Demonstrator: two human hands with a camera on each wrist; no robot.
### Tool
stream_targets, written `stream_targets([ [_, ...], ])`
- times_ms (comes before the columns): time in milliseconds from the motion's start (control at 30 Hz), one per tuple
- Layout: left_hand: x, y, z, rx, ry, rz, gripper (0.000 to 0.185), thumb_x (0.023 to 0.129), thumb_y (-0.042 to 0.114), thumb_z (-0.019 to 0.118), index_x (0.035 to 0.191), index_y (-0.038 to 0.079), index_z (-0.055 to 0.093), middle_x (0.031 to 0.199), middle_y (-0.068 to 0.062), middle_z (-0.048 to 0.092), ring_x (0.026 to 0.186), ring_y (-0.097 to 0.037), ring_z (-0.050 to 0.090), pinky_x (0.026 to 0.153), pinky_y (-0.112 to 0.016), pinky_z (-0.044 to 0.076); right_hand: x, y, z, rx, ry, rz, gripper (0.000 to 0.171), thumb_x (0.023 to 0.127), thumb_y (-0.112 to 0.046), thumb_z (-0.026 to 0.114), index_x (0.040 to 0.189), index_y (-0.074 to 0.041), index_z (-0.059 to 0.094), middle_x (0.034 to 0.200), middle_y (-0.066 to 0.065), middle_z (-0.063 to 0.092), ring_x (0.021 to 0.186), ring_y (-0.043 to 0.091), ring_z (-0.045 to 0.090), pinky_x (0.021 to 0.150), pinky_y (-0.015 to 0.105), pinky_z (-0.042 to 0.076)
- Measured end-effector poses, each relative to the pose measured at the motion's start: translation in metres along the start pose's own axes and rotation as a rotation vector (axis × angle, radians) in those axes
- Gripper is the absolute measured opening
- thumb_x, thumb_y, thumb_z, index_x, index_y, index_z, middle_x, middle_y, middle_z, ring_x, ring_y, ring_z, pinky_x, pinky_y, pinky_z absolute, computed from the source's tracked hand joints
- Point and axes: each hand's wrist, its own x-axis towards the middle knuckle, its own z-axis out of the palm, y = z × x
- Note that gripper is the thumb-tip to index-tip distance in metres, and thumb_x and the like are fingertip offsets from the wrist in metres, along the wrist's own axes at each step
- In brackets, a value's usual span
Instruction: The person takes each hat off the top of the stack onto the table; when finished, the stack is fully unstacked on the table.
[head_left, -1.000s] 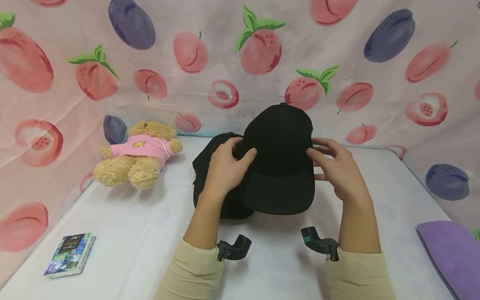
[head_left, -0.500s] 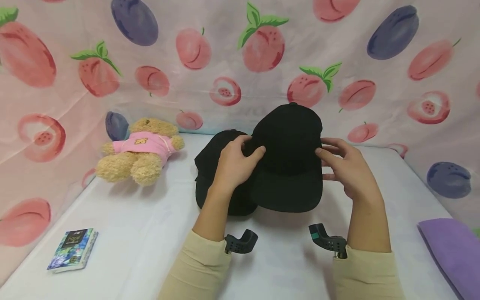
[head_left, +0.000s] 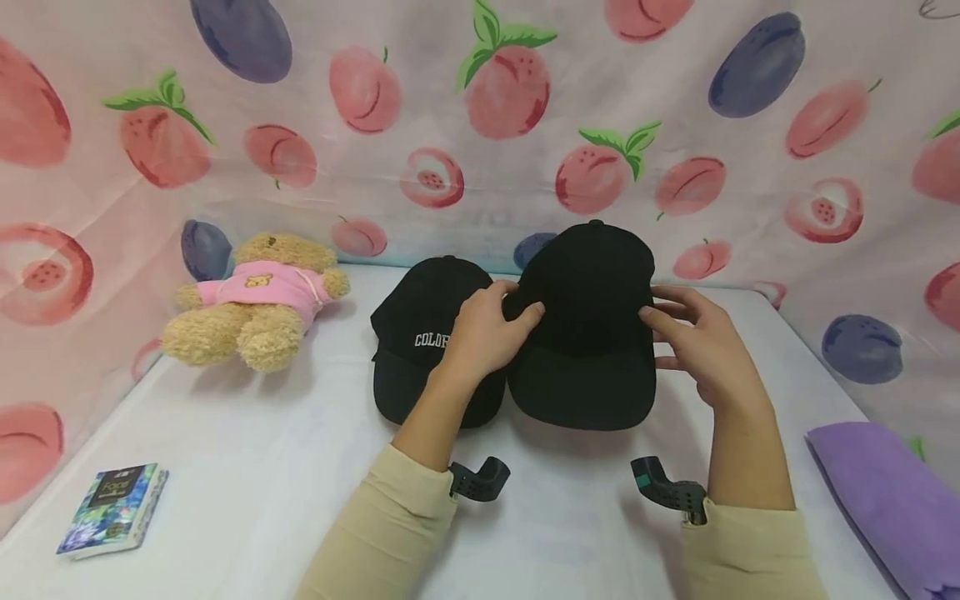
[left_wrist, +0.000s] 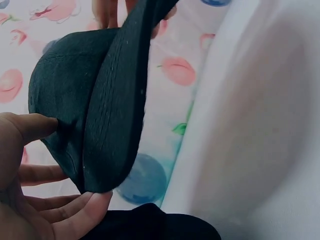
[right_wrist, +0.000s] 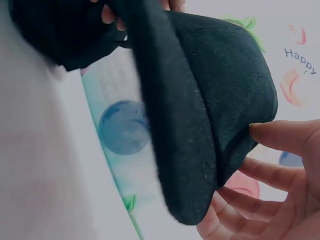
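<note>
Both hands hold a plain black cap [head_left: 588, 333] just above the white table [head_left: 262, 442], brim toward me. My left hand [head_left: 517, 302] pinches its left side, thumb on the crown. My right hand [head_left: 654, 310] grips the right side the same way. In the left wrist view the thumb [left_wrist: 35, 125] presses the crown of the cap [left_wrist: 110, 110] and the fingers [left_wrist: 80, 215] curl beneath. The right wrist view shows the cap [right_wrist: 210, 110] with the thumb [right_wrist: 280, 135] on its side. A second black cap [head_left: 416, 333] with white lettering lies on the table to the left, partly behind my left hand.
A teddy bear [head_left: 255, 300] in a pink top lies at the back left. A small book [head_left: 112, 508] sits near the front left edge. A purple cloth [head_left: 892, 492] lies at the right edge. Fruit-print fabric [head_left: 480, 125] walls in the table's back and sides.
Both hands have carried the plain cap a little to the right, uncovering the lettered cap that lay partly behind it. Their hold on it is unchanged.
</note>
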Motion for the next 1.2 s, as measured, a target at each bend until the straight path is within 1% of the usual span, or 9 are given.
stream_targets([
  [133,0.004,0.001,0.005,0.007,-0.023,-0.003,0.057,0.101,0.041,0.063,0.148,0.010,0.055,0.149,-0.013,0.058,0.132,-0.032,0.058,0.105,-0.052,0.051,0.002,0.006,-0.005,-0.021,0.001,0.001,0.066,0.106,-0.041,0.054,0.161,-0.010,0.035,0.159,0.024,0.040,0.124,0.036,0.057,0.076,0.022,0.061],
  [233,0.007,0.002,0.009,0.013,-0.040,-0.015,0.057,0.101,0.042,0.063,0.148,0.010,0.055,0.149,-0.013,0.058,0.130,-0.032,0.060,0.104,-0.052,0.052,0.004,0.010,-0.008,-0.031,0.004,0.003,0.066,0.106,-0.041,0.053,0.161,-0.009,0.034,0.159,0.026,0.040,0.126,0.039,0.056,0.075,0.022,0.061],
  [400,0.012,0.004,0.018,-0.002,-0.064,-0.040,0.058,0.101,0.043,0.063,0.148,0.011,0.054,0.149,-0.013,0.057,0.132,-0.032,0.058,0.106,-0.052,0.051,0.010,0.016,-0.014,-0.066,0.010,0.018,0.068,0.106,-0.041,0.051,0.162,-0.008,0.031,0.160,0.029,0.038,0.133,0.047,0.052,0.075,0.024,0.062],
  [533,0.017,0.006,0.025,-0.017,-0.070,-0.057,0.058,0.101,0.043,0.063,0.149,0.012,0.053,0.151,-0.012,0.056,0.137,-0.032,0.055,0.109,-0.052,0.049,0.015,0.020,-0.020,-0.078,0.011,0.029,0.069,0.107,-0.042,0.051,0.163,-0.008,0.030,0.160,0.030,0.038,0.133,0.049,0.052,0.075,0.023,0.061],
  [700,0.023,0.008,0.034,-0.030,-0.058,-0.063,0.058,0.101,0.044,0.063,0.149,0.012,0.054,0.151,-0.011,0.057,0.139,-0.030,0.054,0.110,-0.051,0.049,0.023,0.025,-0.027,-0.066,0.004,0.031,0.068,0.107,-0.041,0.051,0.163,-0.009,0.031,0.159,0.029,0.039,0.128,0.042,0.054,0.073,0.018,0.059],
  [800,0.026,0.008,0.040,-0.037,-0.038,-0.062,0.057,0.100,0.044,0.064,0.147,0.012,0.055,0.147,-0.011,0.059,0.133,-0.030,0.059,0.106,-0.049,0.052,0.027,0.029,-0.031,-0.062,0.007,0.035,0.068,0.106,-0.041,0.051,0.163,-0.009,0.031,0.159,0.027,0.040,0.121,0.031,0.056,0.073,0.018,0.059],
  [867,0.029,0.007,0.044,-0.044,-0.020,-0.061,0.057,0.100,0.044,0.064,0.146,0.012,0.056,0.144,-0.011,0.061,0.128,-0.029,0.061,0.103,-0.048,0.053,0.030,0.032,-0.033,-0.062,0.015,0.039,0.068,0.106,-0.042,0.051,0.163,-0.010,0.031,0.159,0.027,0.040,0.120,0.029,0.057,0.073,0.017,0.058],
  [967,0.032,0.005,0.050,-0.051,-0.004,-0.066,0.055,0.099,0.044,0.065,0.143,0.011,0.058,0.141,-0.011,0.063,0.125,-0.030,0.063,0.102,-0.047,0.054,0.035,0.036,-0.034,-0.059,0.026,0.048,0.068,0.106,-0.043,0.051,0.163,-0.011,0.031,0.159,0.026,0.040,0.119,0.029,0.058,0.073,0.017,0.058],
  [1200,0.041,0.002,0.064,-0.066,-0.001,-0.102,0.053,0.099,0.043,0.066,0.141,0.010,0.060,0.139,-0.011,0.065,0.125,-0.030,0.063,0.103,-0.047,0.053,0.039,0.047,-0.034,-0.048,0.056,0.066,0.068,0.106,-0.043,0.050,0.163,-0.013,0.030,0.160,0.028,0.039,0.129,0.042,0.054,0.072,0.014,0.056],
])
